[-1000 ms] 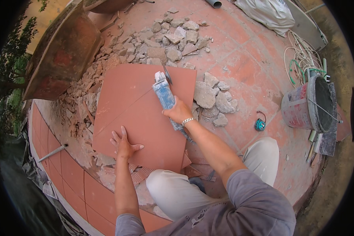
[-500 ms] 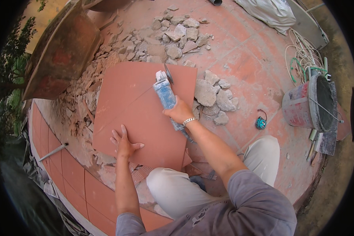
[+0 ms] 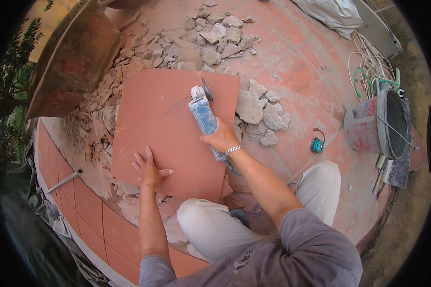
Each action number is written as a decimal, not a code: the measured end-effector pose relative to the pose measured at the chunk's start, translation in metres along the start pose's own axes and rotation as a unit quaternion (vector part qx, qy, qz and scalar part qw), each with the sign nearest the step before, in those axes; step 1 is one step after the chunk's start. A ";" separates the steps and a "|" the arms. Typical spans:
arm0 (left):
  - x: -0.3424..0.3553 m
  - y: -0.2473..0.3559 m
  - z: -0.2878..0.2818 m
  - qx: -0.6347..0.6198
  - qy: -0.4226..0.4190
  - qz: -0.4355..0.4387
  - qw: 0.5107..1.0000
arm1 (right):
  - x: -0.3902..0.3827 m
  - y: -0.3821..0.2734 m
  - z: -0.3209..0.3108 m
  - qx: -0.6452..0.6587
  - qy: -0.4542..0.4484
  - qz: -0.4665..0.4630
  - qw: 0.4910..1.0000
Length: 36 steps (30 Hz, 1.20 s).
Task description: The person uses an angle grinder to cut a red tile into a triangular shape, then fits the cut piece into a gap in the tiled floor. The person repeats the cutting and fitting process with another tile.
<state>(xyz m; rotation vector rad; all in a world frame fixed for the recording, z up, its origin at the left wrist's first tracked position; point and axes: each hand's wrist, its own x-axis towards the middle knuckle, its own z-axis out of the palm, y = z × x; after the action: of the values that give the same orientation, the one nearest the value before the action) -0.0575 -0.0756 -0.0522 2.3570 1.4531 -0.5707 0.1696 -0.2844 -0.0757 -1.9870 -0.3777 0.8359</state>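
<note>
My left hand [image 3: 149,168] rests with fingers spread on a large square terracotta tile [image 3: 163,134], near its lower left. My right hand [image 3: 220,137] is wrapped round the dusty blue body of an angle grinder [image 3: 202,114]. Its silver head and thin disc [image 3: 207,89] are over the tile's upper right part, with the disc upright; I cannot tell whether it touches the surface. A faint straight line runs diagonally across the tile toward the grinder. Pieces of tile lie under the lower edge, beside my bent knees.
Broken concrete rubble [image 3: 210,38] lies beyond and around the tile. A rusty metal trough or barrow [image 3: 74,62] stands upper left. At right are a dirty bucket [image 3: 368,126], tangled cables [image 3: 366,67] and a teal tape measure [image 3: 317,145]. Red paving [image 3: 84,215] edges the left.
The view has shifted a little, so the tile sits higher in the picture. My right hand and the grinder have moved slightly rightward. My left hand stays spread on the tile.
</note>
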 end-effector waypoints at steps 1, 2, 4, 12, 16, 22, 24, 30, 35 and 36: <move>0.000 0.000 0.000 -0.003 -0.001 -0.001 1.000 | -0.002 0.001 0.001 -0.005 0.005 0.000 1.000; 0.000 0.000 -0.001 -0.003 -0.001 -0.001 1.000 | -0.003 0.003 0.001 -0.013 0.008 0.007 1.000; -0.001 0.000 -0.001 -0.004 -0.002 -0.003 1.000 | -0.007 0.005 0.000 -0.013 -0.001 -0.001 1.000; -0.001 0.000 -0.001 0.005 0.001 -0.003 1.000 | -0.026 0.012 -0.002 -0.026 -0.002 0.007 1.000; -0.003 0.001 -0.002 0.013 0.012 0.019 1.000 | -0.032 0.018 -0.001 -0.019 -0.002 0.005 1.000; -0.002 0.002 -0.003 0.022 0.011 0.018 1.000 | -0.038 0.023 0.000 -0.014 -0.008 0.014 1.000; -0.002 0.001 -0.001 0.024 0.014 0.017 0.999 | -0.040 0.024 -0.001 -0.017 -0.012 0.019 1.000; 0.000 -0.001 0.001 0.013 0.014 0.011 1.000 | -0.047 0.028 -0.003 -0.007 -0.024 0.018 1.000; 0.000 -0.001 0.002 0.014 0.017 0.010 1.000 | -0.055 0.037 0.000 -0.014 -0.022 0.011 1.000; 0.001 -0.001 0.002 0.015 0.016 0.007 1.000 | -0.057 0.038 0.000 -0.015 -0.020 0.014 1.000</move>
<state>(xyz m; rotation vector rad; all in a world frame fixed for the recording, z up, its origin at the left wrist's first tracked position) -0.0584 -0.0754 -0.0545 2.4081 1.4487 -0.5579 0.1260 -0.3368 -0.0843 -2.0101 -0.3896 0.8935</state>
